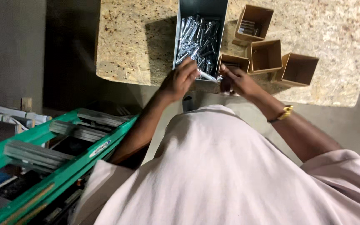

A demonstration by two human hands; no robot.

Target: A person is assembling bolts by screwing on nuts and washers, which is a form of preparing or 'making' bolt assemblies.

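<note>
Bolts [196, 41], stiff, smooth, probably heavy, fill grey bin [180, 46] at top centre; one is pinched by left hand [180, 81], best mid-shank. Right hand [238, 81] grip: cannot be told.

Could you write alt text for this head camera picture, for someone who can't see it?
Seen from above, a person's left hand and right hand work together on a silvery metal bolt at the near end of a grey metal bin of bolts. Four small cardboard boxes stand beside it on a chipboard tabletop.

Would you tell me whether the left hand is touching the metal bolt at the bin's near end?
Touching. The head view shows the left hand with fingertips closed on the metal bolt at the grey bin.
</note>
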